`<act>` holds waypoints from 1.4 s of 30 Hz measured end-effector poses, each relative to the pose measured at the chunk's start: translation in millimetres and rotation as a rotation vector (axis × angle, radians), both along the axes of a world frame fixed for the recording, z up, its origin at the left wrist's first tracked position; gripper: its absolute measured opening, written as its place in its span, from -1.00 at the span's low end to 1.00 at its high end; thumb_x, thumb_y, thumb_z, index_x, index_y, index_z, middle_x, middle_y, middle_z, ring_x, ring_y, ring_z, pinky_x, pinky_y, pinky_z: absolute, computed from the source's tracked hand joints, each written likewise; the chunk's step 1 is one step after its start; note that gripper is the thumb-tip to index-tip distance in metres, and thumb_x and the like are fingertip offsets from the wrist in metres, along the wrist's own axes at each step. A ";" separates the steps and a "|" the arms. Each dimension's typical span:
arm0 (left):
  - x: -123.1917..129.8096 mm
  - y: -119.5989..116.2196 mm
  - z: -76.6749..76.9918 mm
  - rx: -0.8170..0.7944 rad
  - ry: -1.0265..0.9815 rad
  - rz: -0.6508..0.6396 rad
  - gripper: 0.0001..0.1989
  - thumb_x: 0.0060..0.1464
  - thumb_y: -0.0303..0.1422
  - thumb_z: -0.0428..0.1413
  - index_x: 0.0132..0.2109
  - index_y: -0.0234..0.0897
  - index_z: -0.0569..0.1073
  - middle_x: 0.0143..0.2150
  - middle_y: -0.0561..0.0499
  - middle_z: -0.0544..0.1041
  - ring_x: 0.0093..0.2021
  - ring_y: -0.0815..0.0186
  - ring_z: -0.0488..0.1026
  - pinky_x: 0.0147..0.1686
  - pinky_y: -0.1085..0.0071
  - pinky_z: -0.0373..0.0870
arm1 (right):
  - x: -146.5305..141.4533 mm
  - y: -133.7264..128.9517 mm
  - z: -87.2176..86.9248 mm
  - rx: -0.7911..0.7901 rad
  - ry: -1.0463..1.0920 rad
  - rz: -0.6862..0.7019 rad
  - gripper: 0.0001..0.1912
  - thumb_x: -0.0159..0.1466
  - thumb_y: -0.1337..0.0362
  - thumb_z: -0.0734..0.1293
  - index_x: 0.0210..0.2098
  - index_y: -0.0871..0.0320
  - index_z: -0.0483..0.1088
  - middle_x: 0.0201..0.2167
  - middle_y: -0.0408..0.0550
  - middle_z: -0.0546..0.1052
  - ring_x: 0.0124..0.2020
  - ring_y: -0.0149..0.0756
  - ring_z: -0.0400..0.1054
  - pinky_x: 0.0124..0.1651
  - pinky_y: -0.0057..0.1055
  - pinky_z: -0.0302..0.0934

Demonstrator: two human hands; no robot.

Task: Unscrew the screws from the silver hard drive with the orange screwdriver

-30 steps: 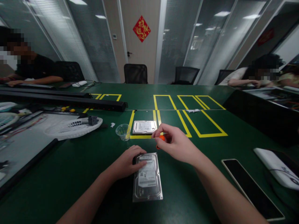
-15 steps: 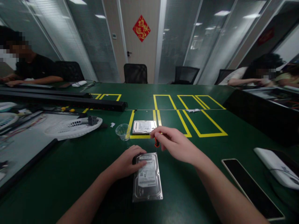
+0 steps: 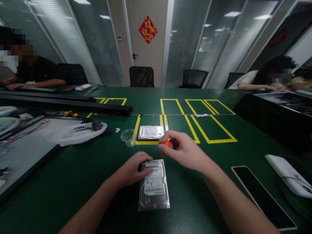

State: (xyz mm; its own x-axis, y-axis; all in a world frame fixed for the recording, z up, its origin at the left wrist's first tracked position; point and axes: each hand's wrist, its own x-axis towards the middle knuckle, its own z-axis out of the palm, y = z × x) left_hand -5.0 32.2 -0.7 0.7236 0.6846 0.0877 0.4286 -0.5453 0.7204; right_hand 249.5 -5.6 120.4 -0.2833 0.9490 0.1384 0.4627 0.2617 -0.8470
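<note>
A silver hard drive [image 3: 154, 187] with a white label lies flat on the green table, close to me. My left hand [image 3: 136, 168] grips its far left part, thumb on the label and fingers at the far edge. Between the thumb and fingers of my right hand [image 3: 179, 148] is a small screwdriver with an orange-red handle [image 3: 166, 144], its tip at the drive's far right corner. A second hard drive [image 3: 150, 132] rests inside a yellow taped outline beyond my hands. Left of that drive stands a clear plastic cup [image 3: 128, 137].
On the left are a white racket-shaped frame [image 3: 78, 134], a grey panel [image 3: 31, 143] and long black bars [image 3: 73, 106]. A phone [image 3: 263, 196] and a white device [image 3: 287, 175] lie at right. People sit at both far sides.
My right hand's fingers have shifted around the screwdriver, so the orange top of its handle now shows between them. My left hand and both drives stay in place.
</note>
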 end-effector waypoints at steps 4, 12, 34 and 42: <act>0.6 -0.1 0.5 0.005 -0.003 0.001 -0.73 0.34 -0.30 0.25 0.14 -0.17 0.55 0.07 -0.09 0.57 0.08 0.09 0.51 0.09 0.16 0.46 | 0.3 -0.3 -0.5 -0.006 0.027 0.014 -0.94 0.37 0.29 0.40 -0.24 0.14 0.48 -0.23 -0.06 0.61 -0.37 -0.35 0.36 -0.34 -0.36 0.20; 0.5 -1.0 0.7 -0.007 -0.002 0.006 -0.72 0.33 -0.30 0.25 0.15 -0.17 0.55 0.08 -0.08 0.57 0.08 0.09 0.51 0.09 0.16 0.46 | 0.6 -0.9 0.5 0.021 0.031 0.035 -0.96 0.40 0.31 0.39 -0.20 0.13 0.51 -0.31 -0.13 0.56 -0.33 -0.34 0.37 -0.27 -0.35 0.22; -0.5 0.4 -2.7 0.011 -0.008 0.001 -0.73 0.36 -0.28 0.25 0.15 -0.16 0.54 0.08 -0.07 0.57 0.08 0.10 0.50 0.08 0.17 0.46 | -0.5 0.8 -1.9 -0.030 0.025 0.008 -0.82 0.47 0.16 0.35 -0.18 0.12 0.49 -0.42 -0.16 0.52 -0.47 -0.38 0.34 -0.42 -0.38 0.12; 0.0 -0.6 -0.4 0.016 0.000 0.007 -0.73 0.33 -0.29 0.25 0.14 -0.17 0.55 0.07 -0.07 0.58 0.08 0.09 0.52 0.08 0.17 0.47 | -1.2 -0.3 -1.1 0.002 0.022 0.002 -0.90 0.39 0.24 0.40 -0.21 0.15 0.52 -0.33 -0.10 0.57 -0.42 -0.35 0.35 -0.38 -0.36 0.15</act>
